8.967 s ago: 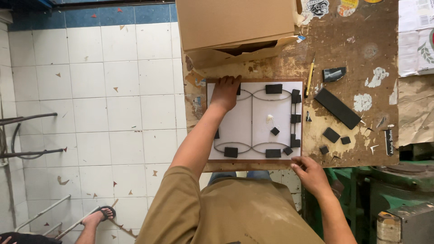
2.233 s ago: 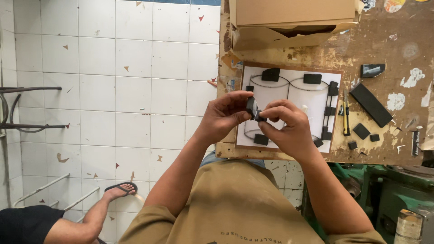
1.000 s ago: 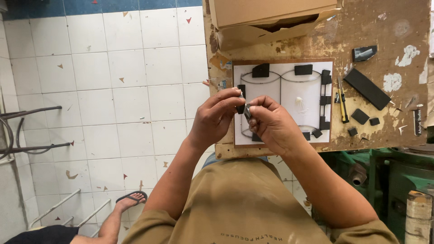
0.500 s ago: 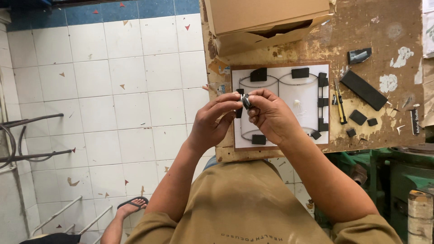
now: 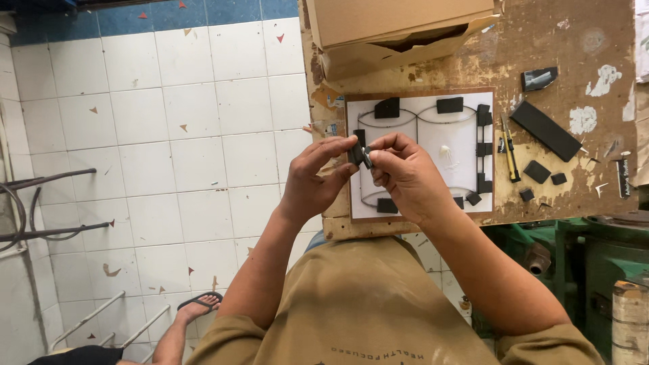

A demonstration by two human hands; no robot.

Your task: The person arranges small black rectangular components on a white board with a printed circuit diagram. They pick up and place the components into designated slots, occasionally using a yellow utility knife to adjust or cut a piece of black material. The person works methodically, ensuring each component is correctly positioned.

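White-tiled floor at nine o'clock, flecked with brown chips; bent grey metal rods at the far left edge, a sandalled foot of another person at seven o'clock. Worn brown wooden workbench from centre to three o'clock.

Left hand raised at centre, thumb and fingertips pinched on a small black foam piece. Right hand just beside it, fingers closed on the same piece from the other side, both hands touching. Piece held above the left edge of a white rectangular board bearing thin wire loops and black foam blocks around its rim.

Open brown cardboard box at twelve o'clock. Yellow-handled utility knife just right of the board. Long black foam strip at two o'clock, smaller black foam offcuts near it. Green metal machine frame at four o'clock.
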